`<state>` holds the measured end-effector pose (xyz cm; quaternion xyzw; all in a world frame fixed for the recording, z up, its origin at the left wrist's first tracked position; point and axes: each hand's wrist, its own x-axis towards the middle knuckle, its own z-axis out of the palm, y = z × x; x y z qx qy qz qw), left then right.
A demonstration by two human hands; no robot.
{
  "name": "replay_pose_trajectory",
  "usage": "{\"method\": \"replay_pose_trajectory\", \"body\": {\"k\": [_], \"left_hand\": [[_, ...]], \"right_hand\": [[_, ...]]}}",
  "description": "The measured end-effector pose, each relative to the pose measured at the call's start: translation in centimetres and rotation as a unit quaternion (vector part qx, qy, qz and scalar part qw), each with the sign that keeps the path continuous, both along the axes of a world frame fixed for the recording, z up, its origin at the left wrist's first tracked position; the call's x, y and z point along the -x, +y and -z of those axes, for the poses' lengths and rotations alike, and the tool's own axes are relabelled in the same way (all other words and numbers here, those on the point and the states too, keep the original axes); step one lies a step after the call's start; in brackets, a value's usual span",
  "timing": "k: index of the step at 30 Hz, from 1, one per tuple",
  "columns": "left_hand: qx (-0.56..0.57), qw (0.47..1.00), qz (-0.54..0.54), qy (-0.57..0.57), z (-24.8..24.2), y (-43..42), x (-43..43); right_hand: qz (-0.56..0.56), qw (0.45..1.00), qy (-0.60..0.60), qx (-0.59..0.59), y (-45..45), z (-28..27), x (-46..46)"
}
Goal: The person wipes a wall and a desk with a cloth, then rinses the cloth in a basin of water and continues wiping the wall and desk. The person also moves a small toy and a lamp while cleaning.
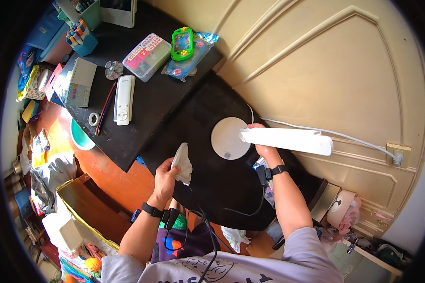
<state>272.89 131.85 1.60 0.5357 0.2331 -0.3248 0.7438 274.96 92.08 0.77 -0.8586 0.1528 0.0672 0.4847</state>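
In my left hand (pixel 166 178) I pinch a crumpled white cloth or tissue (pixel 183 165), held over the near edge of the black table (pixel 202 106). My right hand (pixel 265 146) is at the stem of a white desk lamp, partly hidden beneath the lamp's long head (pixel 290 140); the fingers appear closed around the stem. The lamp's round white base (pixel 229 138) rests on the table, with a small greyish mark near its front rim. A white cord runs from behind it along the wall.
At the upper left lie a white remote control (pixel 124 100), a tape roll (pixel 94 119), a clear plastic case (pixel 147 56) and a green handheld game (pixel 182 44). A spiral desk calendar (pixel 80 83) stands near the edge. The plug (pixel 397 159) sits in a wall socket. A dark cable (pixel 248 213) crosses the table front.
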Motion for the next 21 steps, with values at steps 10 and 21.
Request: {"method": "replay_pose_trajectory", "body": {"k": [10,21], "left_hand": [[-0.279,0.871,0.097,-0.393,-5.4,-4.7,-3.9],[-0.282,0.654,0.349,-0.610,5.8,-17.8,-7.6]], "right_hand": [[0.146,0.987,-0.045,0.058,0.5,0.8,3.0],[0.277,0.941,-0.143,-0.128,7.7,-2.1,6.5]]}}
